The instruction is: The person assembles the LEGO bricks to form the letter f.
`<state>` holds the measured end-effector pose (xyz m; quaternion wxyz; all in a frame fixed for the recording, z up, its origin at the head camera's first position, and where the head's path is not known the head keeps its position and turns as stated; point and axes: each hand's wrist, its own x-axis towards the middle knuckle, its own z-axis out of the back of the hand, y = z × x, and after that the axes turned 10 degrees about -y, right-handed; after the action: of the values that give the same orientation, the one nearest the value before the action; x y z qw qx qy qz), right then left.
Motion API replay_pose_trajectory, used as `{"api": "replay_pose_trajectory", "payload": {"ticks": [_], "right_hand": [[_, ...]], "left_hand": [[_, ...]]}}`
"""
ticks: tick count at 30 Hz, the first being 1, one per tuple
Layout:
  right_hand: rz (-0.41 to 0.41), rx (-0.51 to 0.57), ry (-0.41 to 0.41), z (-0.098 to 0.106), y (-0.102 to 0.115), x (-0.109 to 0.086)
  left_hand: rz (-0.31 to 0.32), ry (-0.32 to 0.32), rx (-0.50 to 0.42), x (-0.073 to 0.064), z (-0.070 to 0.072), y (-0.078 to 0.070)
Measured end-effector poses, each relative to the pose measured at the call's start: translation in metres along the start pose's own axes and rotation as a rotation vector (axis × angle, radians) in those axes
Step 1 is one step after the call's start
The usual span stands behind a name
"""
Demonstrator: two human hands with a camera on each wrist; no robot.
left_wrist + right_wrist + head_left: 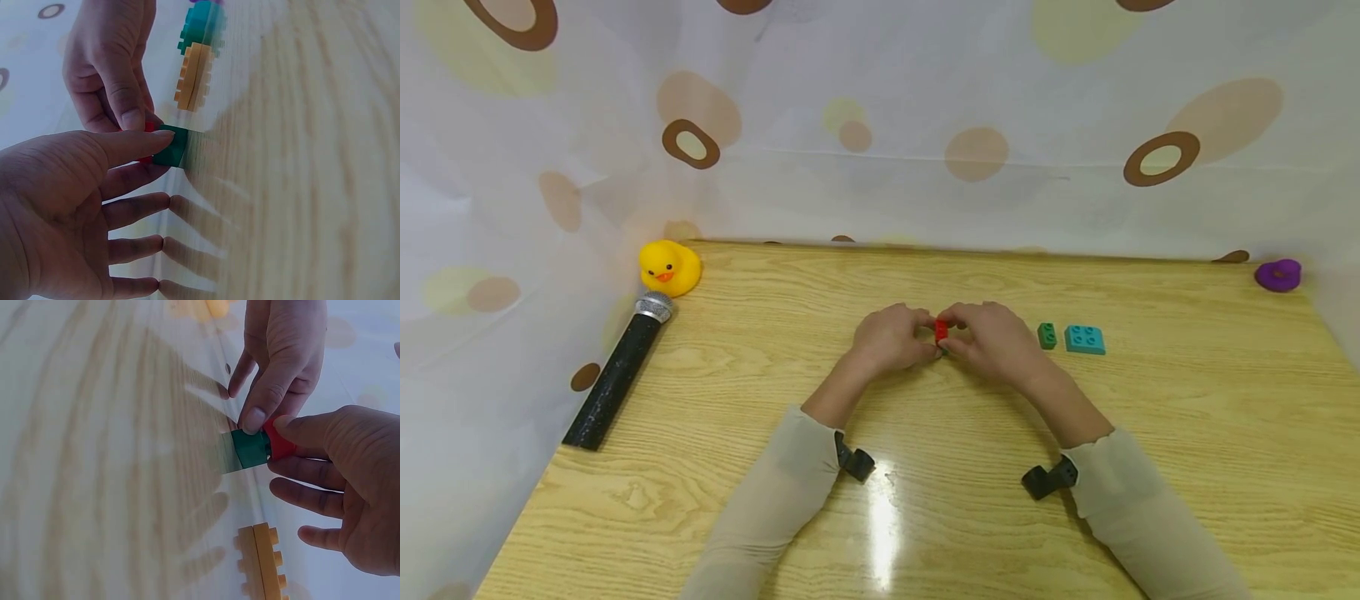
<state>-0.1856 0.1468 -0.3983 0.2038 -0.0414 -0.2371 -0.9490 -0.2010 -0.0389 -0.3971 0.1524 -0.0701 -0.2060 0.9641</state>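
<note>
Both hands meet over a small red brick (942, 331) and a dark green brick (251, 448), with the red stacked on the green. Thumb and finger of my left hand (891, 337) pinch the green brick low, close over the table; its other fingers spread with tips at the surface in the left wrist view. My right hand (996, 337) pinches the red brick from the other side. Right of it lie a two-stud green brick (1047, 336) and a blue four-stud brick (1085, 339). The wrist views show an orange studded brick (193, 76) near the hands.
A yellow rubber duck (671, 267) and a black microphone (617, 372) lie along the left edge of the wooden table (955, 500). A purple duck (1278, 275) sits at the back right corner. A patterned white curtain (895, 200) hangs behind the table.
</note>
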Motion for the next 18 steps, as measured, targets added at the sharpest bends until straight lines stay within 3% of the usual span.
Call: {"api": "replay_pose_trajectory", "payload": {"ticks": [18], "right_hand": [[0.032,-0.016,-0.056,-0.0029,-0.0019,-0.0030]], "left_hand": [[0.020,0.017,0.025,0.0011,-0.0010,0.0006]]}}
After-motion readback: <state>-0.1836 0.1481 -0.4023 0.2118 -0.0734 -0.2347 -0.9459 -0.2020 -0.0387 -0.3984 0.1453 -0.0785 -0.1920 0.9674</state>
